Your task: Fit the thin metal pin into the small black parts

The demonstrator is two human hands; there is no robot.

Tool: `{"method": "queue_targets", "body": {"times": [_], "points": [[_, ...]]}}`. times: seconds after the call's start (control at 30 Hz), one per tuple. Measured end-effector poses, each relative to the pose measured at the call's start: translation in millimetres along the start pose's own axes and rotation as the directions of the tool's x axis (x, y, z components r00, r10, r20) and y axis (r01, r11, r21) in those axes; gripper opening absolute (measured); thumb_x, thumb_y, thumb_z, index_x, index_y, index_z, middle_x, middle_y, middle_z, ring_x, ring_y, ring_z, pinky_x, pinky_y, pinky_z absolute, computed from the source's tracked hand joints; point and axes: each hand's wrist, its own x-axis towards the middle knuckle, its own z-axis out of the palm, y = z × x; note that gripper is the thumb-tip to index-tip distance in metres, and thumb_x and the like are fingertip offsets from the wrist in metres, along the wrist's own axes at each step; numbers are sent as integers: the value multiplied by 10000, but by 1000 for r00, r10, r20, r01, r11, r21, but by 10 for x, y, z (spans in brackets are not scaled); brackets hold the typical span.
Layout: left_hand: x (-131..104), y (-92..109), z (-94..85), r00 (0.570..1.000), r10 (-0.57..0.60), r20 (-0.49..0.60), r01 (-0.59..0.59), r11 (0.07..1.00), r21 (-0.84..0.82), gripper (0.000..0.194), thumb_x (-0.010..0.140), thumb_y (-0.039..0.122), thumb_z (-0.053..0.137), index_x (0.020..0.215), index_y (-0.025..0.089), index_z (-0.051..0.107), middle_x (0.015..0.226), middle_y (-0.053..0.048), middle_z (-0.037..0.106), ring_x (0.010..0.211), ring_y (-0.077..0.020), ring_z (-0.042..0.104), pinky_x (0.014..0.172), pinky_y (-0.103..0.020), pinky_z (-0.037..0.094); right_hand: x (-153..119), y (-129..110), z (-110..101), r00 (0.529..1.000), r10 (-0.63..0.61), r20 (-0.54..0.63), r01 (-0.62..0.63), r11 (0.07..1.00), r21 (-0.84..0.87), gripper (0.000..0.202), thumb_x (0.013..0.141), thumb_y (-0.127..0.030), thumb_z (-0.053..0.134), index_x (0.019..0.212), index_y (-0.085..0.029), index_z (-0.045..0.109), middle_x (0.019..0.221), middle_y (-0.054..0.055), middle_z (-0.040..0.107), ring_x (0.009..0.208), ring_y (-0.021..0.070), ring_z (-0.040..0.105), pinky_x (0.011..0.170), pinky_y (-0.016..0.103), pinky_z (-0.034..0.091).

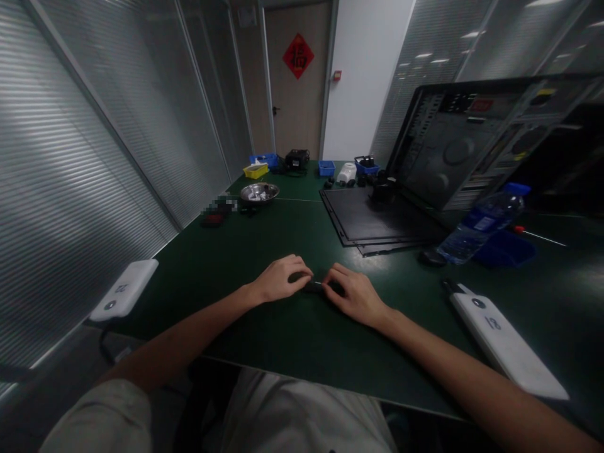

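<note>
A small dark piece is pinched by the left hand and right hand, inside the near edge of the green tabletop, which stretches forward between a metal bowl and black panels; beyond stands a wooden door.

Green tabletop leaves passage ahead of the grip on the small dark piece and on its near side, while black panels block ahead-right, a bottle farther right, a metal bowl ahead-left.
</note>
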Motion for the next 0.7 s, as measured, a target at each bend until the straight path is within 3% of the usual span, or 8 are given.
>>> {"method": "queue_targets", "body": {"times": [0.33,0.53,0.7], "points": [[9,-1,-47,991,40,128,-28,995,-96,203,964,411,698,1013,220,749,1059,-54,679,1035,-210,606,976,-362,451,-16,4,-15,1000,5,4,-6,999,38,103,1011,-287,567,987,-227,647,954,13,612,730,141,583,655,273,392],[12,-1,-108,997,18,78,-10,994,-109,177,955,373,713,1007,205,697,1061,-56,673,1043,-214,599,958,-366,465,-17,0,-26,1000,25,2,-25,998,61,102,1015,-287,564,986,-231,644,958,10,606,713,133,579,655,271,398],[2,12,-100,998,44,53,-38,993,-109,115,957,305,707,1003,202,684,1222,-84,656,1197,-235,570,1022,-388,469,-16,-1,-29,1000,26,-5,-25,997,73,101,1015,-291,565,988,-230,642,966,11,608,724,134,586,670,276,414]]}}
